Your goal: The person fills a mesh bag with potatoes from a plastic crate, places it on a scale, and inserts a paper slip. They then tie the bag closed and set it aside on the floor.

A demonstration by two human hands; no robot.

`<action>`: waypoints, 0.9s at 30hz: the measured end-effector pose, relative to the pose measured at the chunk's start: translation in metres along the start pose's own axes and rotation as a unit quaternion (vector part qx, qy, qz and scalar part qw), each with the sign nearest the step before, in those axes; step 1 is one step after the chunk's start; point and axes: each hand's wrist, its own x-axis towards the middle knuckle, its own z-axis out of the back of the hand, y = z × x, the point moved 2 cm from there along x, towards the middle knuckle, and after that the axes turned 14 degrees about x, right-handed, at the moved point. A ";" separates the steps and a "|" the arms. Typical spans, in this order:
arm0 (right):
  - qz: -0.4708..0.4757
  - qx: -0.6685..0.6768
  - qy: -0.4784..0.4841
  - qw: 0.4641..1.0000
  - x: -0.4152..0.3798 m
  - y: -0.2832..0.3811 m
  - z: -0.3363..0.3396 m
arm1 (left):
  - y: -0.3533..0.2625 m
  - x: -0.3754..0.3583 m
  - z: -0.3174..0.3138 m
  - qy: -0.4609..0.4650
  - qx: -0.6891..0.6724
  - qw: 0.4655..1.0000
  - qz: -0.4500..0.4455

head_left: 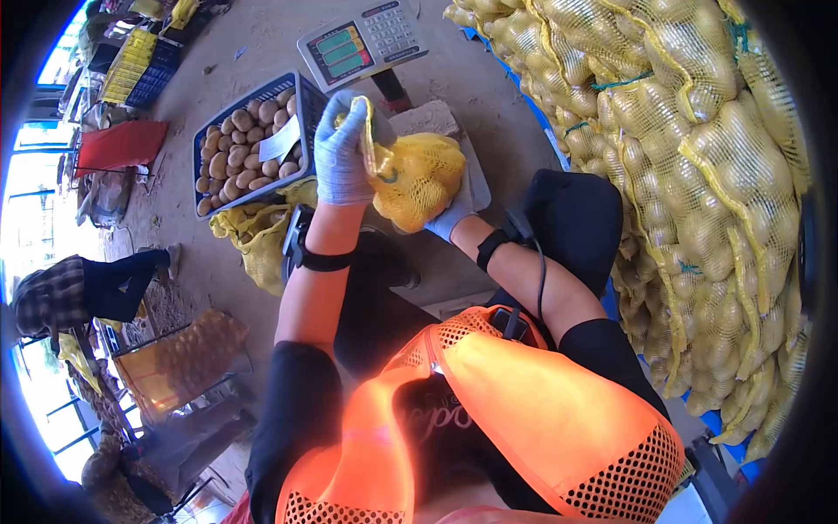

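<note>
Two gloved hands work on a yellow mesh bag of potatoes (419,179), seen from a camera worn on the person's head and looking down past an orange safety vest (524,410). The left hand (340,153) is raised above the bag, its fingers (349,113) closed tight around the gathered neck of the netting. The right hand (454,210) sits under and beside the bag, cupping its lower side; its fingers are mostly hidden behind the mesh, so how far they curl cannot be told. The bag rests on or just above a weighing platform (471,166), whose digital scale display (362,39) stands on a post just beyond it.

To the left of the bag lies a blue plastic crate (305,100) filled with loose potatoes (240,153), with a white card lying on top. More empty yellow netting (262,240) is bunched on the ground below the crate. On the right rises a tall stack of filled mesh sacks (690,175). Another person (87,288) crouches at the far left.

Judging from the grip, the filled bag is being closed at the neck while it is weighed. The next move likely calls for keeping the neck pinched firmly while the lower hand steadies the weight so no potatoes spill.
</note>
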 end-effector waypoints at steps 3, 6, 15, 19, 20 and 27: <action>0.064 -0.158 -0.050 0.984 -0.004 0.013 0.019 | 0.035 0.025 0.011 0.017 0.009 0.999 0.034; 0.030 0.092 -0.208 0.973 -0.004 0.024 0.021 | 0.073 0.039 0.020 0.001 0.065 0.996 0.068; 0.018 -0.010 -0.403 0.915 0.004 0.025 0.072 | 0.105 0.036 0.029 0.024 0.204 0.978 0.039; 0.093 -0.174 -0.428 0.882 -0.003 0.047 0.068 | 0.092 0.029 0.055 -0.049 0.292 0.955 -0.023; 0.161 -0.257 -0.398 0.866 -0.006 0.054 0.049 | 0.085 0.026 0.058 -0.092 0.301 0.947 -0.056; 0.275 -0.329 -0.394 0.813 -0.058 0.086 -0.056 | 0.054 -0.003 0.071 -0.219 0.290 0.932 -0.013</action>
